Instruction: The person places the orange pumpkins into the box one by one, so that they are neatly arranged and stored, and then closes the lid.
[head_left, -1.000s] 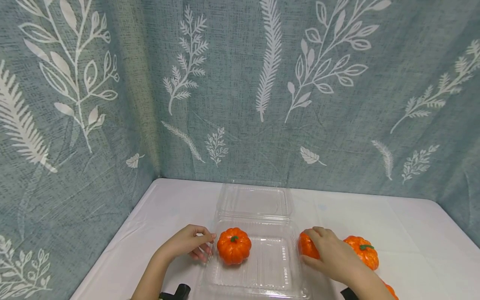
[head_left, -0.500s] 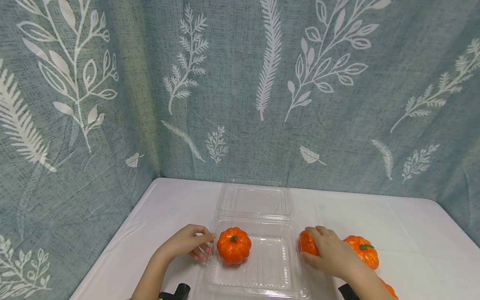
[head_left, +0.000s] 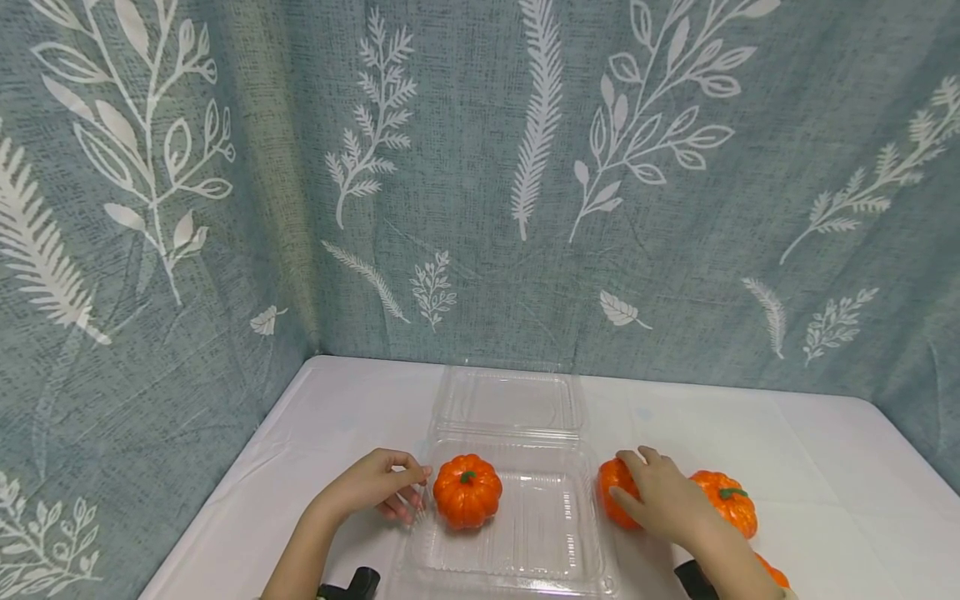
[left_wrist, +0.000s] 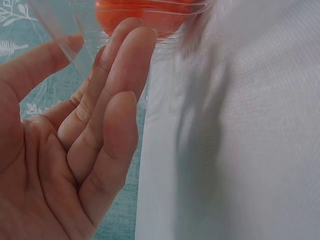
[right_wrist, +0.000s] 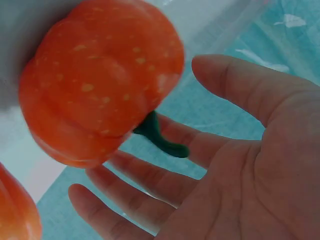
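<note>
An orange toy pumpkin (head_left: 467,492) with a green stem sits in the left part of a clear plastic clamshell container (head_left: 536,533). My left hand (head_left: 382,487) is at the container's left edge, its fingertips (left_wrist: 145,42) at the plastic wall with the fingers loosely extended. A second pumpkin (head_left: 617,492) stands on the table just right of the container. Around its upper right side is my right hand (head_left: 663,500), fingers spread and relaxed. In the right wrist view a small gap shows between the thumb (right_wrist: 210,70) and this pumpkin (right_wrist: 105,80); some fingers lie partly behind it.
The container's lid (head_left: 510,404) lies open toward the back of the white-covered table (head_left: 337,400). Another pumpkin (head_left: 723,504) sits behind the right forearm, and one more (head_left: 771,571) is partly hidden by it. Patterned teal curtains (head_left: 480,275) hang at the back and left.
My right hand has drawn slightly right and its thumb has loosened, so more of the pumpkin beside the container shows. The left hand and the pumpkin in the container stay put.
</note>
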